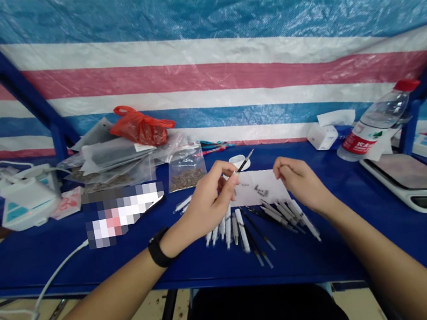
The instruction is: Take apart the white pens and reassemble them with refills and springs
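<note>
My left hand [210,201] pinches a thin dark pen refill [246,159] between thumb and fingers, its tip pointing up and right. It hovers over the left part of a white paper sheet [276,179]. Small dark springs [260,191] lie scattered on the sheet. My right hand [303,183] is by the sheet's right edge with its fingers curled together; whatever they pinch is too small to make out. Below the sheet lie several white pen barrels [242,231], loose refills [267,241] and grey pen parts [283,214].
A small white dish [243,163] sits behind the sheet. On the blue table [198,263], bags of brown bits [187,178], a red plastic bag [142,128] and a phone [124,216] are leftward. A water bottle [375,124] and digital scale [417,180] stand right.
</note>
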Available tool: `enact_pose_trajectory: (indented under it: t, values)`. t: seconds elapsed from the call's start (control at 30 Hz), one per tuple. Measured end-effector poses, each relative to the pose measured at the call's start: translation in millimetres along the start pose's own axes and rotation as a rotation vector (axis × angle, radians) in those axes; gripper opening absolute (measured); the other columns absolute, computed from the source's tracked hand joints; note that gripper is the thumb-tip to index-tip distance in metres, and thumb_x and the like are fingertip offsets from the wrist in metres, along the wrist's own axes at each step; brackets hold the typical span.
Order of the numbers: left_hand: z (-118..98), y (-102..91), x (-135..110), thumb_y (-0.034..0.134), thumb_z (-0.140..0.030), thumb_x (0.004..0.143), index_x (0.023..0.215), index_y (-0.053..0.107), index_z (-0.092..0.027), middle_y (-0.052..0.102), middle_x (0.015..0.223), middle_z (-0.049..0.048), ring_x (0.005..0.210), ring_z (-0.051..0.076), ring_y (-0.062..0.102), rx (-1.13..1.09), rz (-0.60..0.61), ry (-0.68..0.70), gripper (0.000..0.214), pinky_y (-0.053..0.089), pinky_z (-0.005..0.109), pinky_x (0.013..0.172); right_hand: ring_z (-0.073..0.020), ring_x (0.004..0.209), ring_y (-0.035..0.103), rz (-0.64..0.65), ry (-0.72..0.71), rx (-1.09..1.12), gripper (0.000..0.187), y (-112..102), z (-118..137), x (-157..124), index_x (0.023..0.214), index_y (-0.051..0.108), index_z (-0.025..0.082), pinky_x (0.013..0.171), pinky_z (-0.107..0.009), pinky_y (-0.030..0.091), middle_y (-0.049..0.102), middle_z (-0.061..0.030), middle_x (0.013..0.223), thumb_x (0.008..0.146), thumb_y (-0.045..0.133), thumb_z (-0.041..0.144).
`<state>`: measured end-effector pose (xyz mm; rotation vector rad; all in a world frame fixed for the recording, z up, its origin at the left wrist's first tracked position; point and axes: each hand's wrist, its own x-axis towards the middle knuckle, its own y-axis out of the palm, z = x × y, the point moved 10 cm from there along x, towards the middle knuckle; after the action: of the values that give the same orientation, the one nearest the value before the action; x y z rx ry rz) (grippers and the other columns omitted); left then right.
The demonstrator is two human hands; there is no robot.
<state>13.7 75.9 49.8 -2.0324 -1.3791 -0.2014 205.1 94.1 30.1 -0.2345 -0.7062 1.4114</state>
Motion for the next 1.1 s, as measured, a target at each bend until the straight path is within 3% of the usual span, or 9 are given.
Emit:
enact_pose_trajectory:
  t: [0.17,0.3,0.63,0.93,1.1]
  values:
    - [1.7,1.5,-0.8,0.042,-0.040,0.103,0.102,0.048,-0.022,0.061,0.074,-0.0021,0.062,0.013,0.063,0.020,0.012,-0.023,0.019,0.044,0.026,0.058,-0.0180,0.066,0.059,0.142,-0.204,-0.565,0.024,26.6,10.6,-1.3,0.104,0.071,0.020,0.060,-0.030,0.040,0.064,-0.0066,0.092,0.091,0.051,0.018]
    - [0.8,3.1,-1.0,0.042,-0.039,0.103,0.103,0.049,-0.021,0.062,0.076,-0.0007,0.061,0.013,0.063,0.026,0.020,-0.016,0.019,0.044,0.025,0.056,-0.0224,0.085,0.067,0.309,-0.249,-0.767,0.024,46.7,9.6,-1.3,0.105,0.077,0.022,0.062,-0.028,0.040,0.067,-0.0085,0.097,0.094,0.057,0.013]
    - [4.6,6.0,-0.6,0.044,-0.037,0.103,0.105,0.050,-0.021,0.064,0.078,-0.0005,0.061,0.012,0.062,0.034,0.031,0.005,0.017,0.043,0.023,0.055,-0.0213,0.089,0.069,0.403,-0.131,-0.856,0.020,54.4,2.8,4.5,0.107,0.074,0.021,0.062,-0.027,0.034,0.069,-0.0058,0.105,0.098,0.056,0.017]
    - [1.3,7.8,-1.0,0.044,-0.038,0.103,0.105,0.051,-0.021,0.065,0.078,0.0001,0.062,0.013,0.063,0.032,0.056,0.010,0.019,0.044,0.024,0.056,-0.0208,0.080,0.066,0.375,-0.112,-0.816,0.014,54.5,-0.7,5.6,0.098,0.069,0.017,0.060,-0.029,0.031,0.068,-0.0083,0.099,0.095,0.056,0.018]
    - [0.5,8.3,-1.2,0.045,-0.037,0.102,0.104,0.052,-0.021,0.065,0.080,0.0004,0.062,0.013,0.063,0.028,0.059,0.008,0.018,0.045,0.024,0.057,-0.0187,0.075,0.062,0.313,-0.094,-0.744,0.012,43.2,-0.4,12.1,0.093,0.068,0.018,0.060,-0.028,0.033,0.067,-0.0072,0.094,0.092,0.056,0.016]
